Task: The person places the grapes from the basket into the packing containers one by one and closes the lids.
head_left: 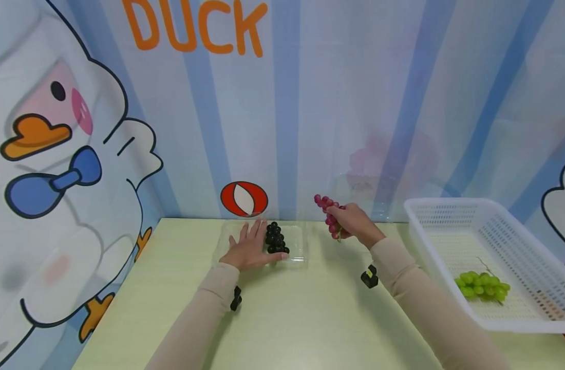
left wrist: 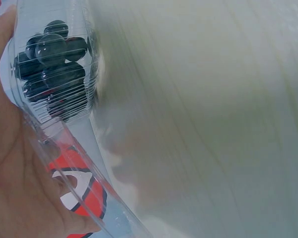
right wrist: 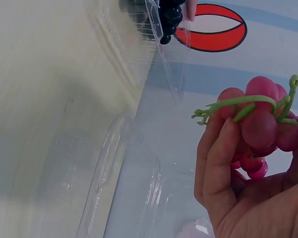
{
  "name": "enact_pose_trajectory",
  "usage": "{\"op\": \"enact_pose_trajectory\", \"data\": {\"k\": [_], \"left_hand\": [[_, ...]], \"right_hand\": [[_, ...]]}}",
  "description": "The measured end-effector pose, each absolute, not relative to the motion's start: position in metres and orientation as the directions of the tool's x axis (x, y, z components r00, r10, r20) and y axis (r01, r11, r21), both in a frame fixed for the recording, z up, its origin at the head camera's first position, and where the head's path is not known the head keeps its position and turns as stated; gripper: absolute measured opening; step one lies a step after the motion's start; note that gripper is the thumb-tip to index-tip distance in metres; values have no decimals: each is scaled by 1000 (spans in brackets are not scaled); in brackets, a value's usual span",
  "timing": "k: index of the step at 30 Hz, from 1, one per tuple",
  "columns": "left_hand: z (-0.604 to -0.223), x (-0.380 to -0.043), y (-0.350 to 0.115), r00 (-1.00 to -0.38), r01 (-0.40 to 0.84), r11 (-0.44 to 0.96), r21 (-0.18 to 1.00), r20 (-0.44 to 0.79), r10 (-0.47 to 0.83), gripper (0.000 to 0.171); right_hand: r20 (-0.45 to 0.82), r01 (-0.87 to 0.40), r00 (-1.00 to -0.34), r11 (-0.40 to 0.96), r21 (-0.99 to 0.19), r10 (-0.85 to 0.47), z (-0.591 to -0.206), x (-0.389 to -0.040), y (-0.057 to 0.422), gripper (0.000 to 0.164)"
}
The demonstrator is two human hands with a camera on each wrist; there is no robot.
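Note:
My right hand (head_left: pixel 354 223) grips a bunch of red grapes (head_left: pixel 331 218) above the table, right of a clear plastic box (head_left: pixel 301 241). In the right wrist view my fingers curl round the red grapes (right wrist: pixel 260 126), and their green stem shows. A bunch of black grapes (head_left: pixel 275 239) lies in the clear box. My left hand (head_left: pixel 250 251) rests on the box's left part, fingers spread and thumb along the front of the grapes. The left wrist view shows the black grapes (left wrist: pixel 54 64) through the box's ribbed wall, with my left hand (left wrist: pixel 20 163) against the plastic.
A white plastic basket (head_left: pixel 441 277) stands at the right with a bunch of green grapes (head_left: pixel 483 286) in it. Another clear plastic container (right wrist: pixel 102 178) stands on the table near my right hand. A printed cloth backdrop (head_left: pixel 324 103) rises along the table's back edge.

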State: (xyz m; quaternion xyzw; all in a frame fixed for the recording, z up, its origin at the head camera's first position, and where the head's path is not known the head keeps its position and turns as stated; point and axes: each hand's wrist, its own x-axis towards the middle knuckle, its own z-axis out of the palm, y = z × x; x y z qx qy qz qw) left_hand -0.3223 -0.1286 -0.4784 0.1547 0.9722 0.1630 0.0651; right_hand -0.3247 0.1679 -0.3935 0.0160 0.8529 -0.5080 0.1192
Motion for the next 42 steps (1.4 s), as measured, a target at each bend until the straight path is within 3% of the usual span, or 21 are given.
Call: {"op": "enact_pose_trajectory", "data": {"k": [42], "left_hand": [[-479,-323,-128,-948,281,903,324,-52,314,119]], "right_hand": [[-134,76,-990,618,-782,-49,-418,-337,89,34]]}}
